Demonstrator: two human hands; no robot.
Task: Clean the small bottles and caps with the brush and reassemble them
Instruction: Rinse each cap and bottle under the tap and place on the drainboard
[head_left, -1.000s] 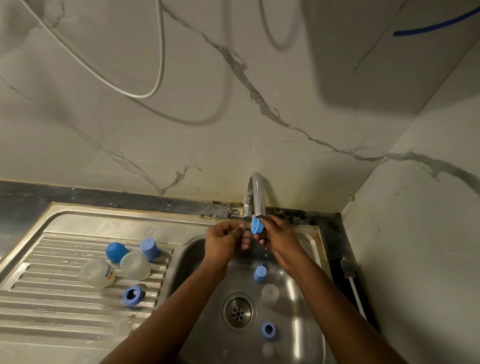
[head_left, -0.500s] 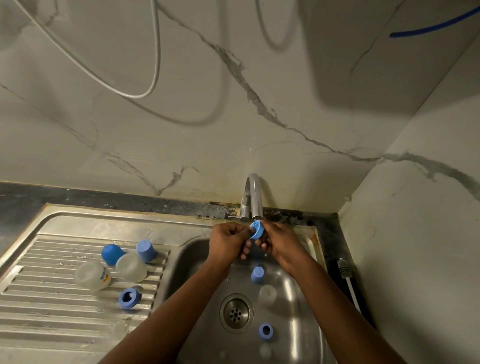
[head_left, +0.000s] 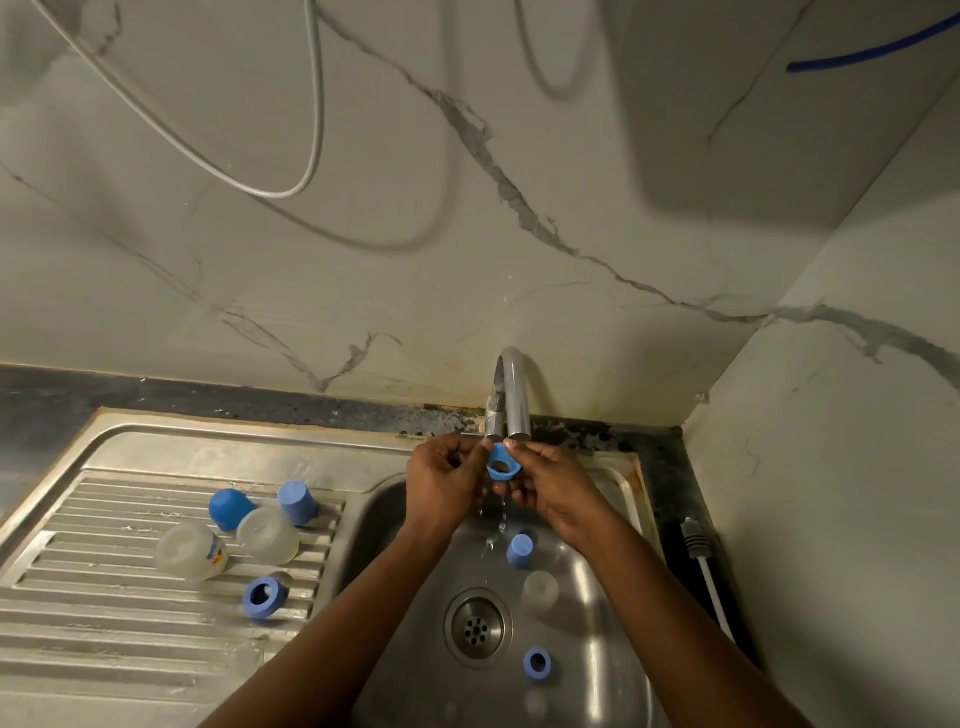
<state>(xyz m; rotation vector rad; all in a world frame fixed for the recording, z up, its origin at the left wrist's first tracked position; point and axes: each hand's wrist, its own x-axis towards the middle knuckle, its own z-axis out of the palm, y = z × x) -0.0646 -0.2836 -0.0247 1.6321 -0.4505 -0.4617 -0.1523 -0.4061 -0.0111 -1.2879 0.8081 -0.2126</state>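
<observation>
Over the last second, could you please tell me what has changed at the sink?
The blue cap has been turned between the left hand and right hand, so its opening now faces the camera. Both keep their grip under the tap; everything else lies unmoved.

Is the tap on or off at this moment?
On: water trickles from under the blue cap held beneath the tap spout into the sink.

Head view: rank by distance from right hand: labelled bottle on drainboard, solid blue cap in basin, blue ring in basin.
1. solid blue cap, just below right hand
2. blue ring, basin front
3. labelled bottle, drainboard, far left
</observation>
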